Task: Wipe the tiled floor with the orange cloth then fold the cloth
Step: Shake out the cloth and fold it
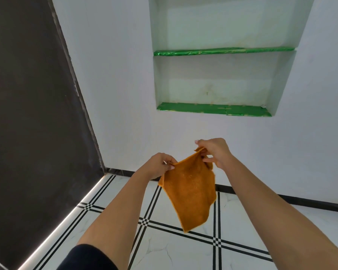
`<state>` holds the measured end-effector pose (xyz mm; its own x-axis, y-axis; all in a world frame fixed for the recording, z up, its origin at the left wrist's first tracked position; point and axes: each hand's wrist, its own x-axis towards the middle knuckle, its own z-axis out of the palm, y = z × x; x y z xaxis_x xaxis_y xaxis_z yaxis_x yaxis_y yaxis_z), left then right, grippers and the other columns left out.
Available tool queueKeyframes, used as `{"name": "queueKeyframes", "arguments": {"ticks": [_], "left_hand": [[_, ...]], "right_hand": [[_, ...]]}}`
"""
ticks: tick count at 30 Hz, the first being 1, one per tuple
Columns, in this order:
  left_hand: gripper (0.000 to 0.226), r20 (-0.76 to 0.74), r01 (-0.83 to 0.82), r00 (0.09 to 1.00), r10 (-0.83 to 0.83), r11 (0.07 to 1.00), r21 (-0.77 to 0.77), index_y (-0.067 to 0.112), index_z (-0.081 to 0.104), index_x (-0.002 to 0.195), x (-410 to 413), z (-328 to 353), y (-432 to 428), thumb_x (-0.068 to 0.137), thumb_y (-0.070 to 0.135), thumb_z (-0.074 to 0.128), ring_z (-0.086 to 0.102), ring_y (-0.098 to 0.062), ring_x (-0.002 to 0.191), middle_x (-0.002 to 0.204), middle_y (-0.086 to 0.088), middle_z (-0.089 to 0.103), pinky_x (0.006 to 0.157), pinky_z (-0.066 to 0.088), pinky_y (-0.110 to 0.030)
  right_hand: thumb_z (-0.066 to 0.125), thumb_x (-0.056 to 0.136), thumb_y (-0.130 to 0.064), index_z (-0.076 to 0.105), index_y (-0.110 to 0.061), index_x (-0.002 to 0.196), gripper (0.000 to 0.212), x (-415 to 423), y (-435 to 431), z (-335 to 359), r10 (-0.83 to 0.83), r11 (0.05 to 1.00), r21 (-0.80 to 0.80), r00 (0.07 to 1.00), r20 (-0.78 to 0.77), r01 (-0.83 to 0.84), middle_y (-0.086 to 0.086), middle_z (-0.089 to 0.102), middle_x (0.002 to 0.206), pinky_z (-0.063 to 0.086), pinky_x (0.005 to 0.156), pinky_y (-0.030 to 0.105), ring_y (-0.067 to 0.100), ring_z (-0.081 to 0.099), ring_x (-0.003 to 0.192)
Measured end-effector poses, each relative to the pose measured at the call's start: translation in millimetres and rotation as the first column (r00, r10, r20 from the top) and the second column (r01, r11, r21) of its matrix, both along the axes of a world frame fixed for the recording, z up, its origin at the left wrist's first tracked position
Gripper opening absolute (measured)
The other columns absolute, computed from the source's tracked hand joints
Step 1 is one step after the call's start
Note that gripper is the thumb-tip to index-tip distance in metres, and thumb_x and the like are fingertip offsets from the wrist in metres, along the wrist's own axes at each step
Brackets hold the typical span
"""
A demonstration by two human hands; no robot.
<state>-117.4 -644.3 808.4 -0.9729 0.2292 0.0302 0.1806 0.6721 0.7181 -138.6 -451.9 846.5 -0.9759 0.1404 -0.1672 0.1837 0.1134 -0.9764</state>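
Bright, even daylight here, soft shadows only. A hard strip of glare runs along the floor (53, 233) at near left. Wide-angle bending tilts the far wall (125, 75); focus sharp throughout.

The orange cloth (189, 191) covers part of the left hand (158, 165), whose lower fingers sit behind its top edge; a fold of it also hides the right hand's (215, 152) lower fingers. Behind the hanging cloth, the tiled floor (174, 250) and its black lines are blocked. Above the right hand, the wall niche (217, 82) is cut off by the top edge. Both arms leave at the bottom edge.
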Motion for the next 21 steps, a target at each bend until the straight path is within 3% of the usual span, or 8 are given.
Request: {"name": "queueKeyframes", "arguments": {"ticks": [5,8,12,16,19,21], "left_hand": [[0.015,-0.089,0.008,0.996,-0.003,0.998,0.064,0.019,0.065,0.091,-5,12,2,0.088,0.006,0.059,0.056,-0.017,0.089,0.092,0.0,0.058,0.08,0.05,-0.029],[0.027,-0.112,-0.041,0.992,0.053,0.994,0.102,0.024,0.055,0.111,-6,21,2,0.086,0.015,0.063,0.056,-0.013,0.084,0.092,0.001,0.058,0.069,0.046,-0.02],[0.053,-0.073,-0.023,0.997,0.023,1.0,-0.006,0.024,0.042,0.134,-11,24,-1,0.086,0.022,0.063,0.057,-0.017,0.094,0.102,-0.002,0.058,0.082,0.046,-0.026],[0.033,-0.044,0.017,0.999,-0.021,0.995,-0.101,0.012,0.06,0.116,-10,24,-6,0.089,0.031,0.058,0.055,-0.021,0.103,0.114,-0.007,0.06,0.084,0.043,-0.027],[0.028,-0.104,-0.052,0.994,0.041,0.993,-0.108,0.014,0.064,0.101,-9,25,-9,0.087,0.038,0.059,0.049,-0.016,0.097,0.106,-0.002,0.053,0.081,0.041,-0.027],[0.023,-0.131,-0.088,0.988,0.079,0.994,-0.062,0.016,0.061,0.093,-8,28,-10,0.087,0.039,0.058,0.049,-0.015,0.095,0.102,0.001,0.051,0.079,0.041,-0.026]], "right_hand": [[0.058,0.084,0.008,0.051,-0.012,0.115,0.037,-3,-14,6,0.203,0.969,0.129,0.977,0.072,-0.211,0.015,0.055,0.107,0.055,0.079,0.036,0.026,0.058,0.097],[0.059,0.085,0.004,0.054,-0.021,0.114,0.039,-6,-14,13,0.357,0.904,0.231,0.932,0.057,-0.36,0.012,0.053,0.118,0.055,0.084,0.036,0.026,0.058,0.103],[0.058,0.086,0.004,0.058,-0.024,0.107,0.034,-4,-14,25,0.51,0.814,0.293,0.859,0.055,-0.502,0.012,0.056,0.119,0.054,0.085,0.034,0.027,0.056,0.108],[0.062,0.086,-0.002,0.062,-0.022,0.098,0.023,-2,-9,32,0.541,0.78,0.379,0.841,-0.006,-0.498,0.01,0.059,0.112,0.053,0.079,0.029,0.026,0.057,0.104],[0.065,0.085,-0.014,0.065,-0.017,0.093,0.008,0,0,32,0.599,0.718,0.444,0.801,0.0,-0.537,0.008,0.064,0.101,0.053,0.078,0.028,0.023,0.059,0.097],[0.069,0.082,-0.024,0.067,-0.016,0.092,0.013,3,2,30,0.621,0.668,0.498,0.783,0.038,-0.553,0.003,0.065,0.094,0.051,0.076,0.026,0.018,0.059,0.091]]}}
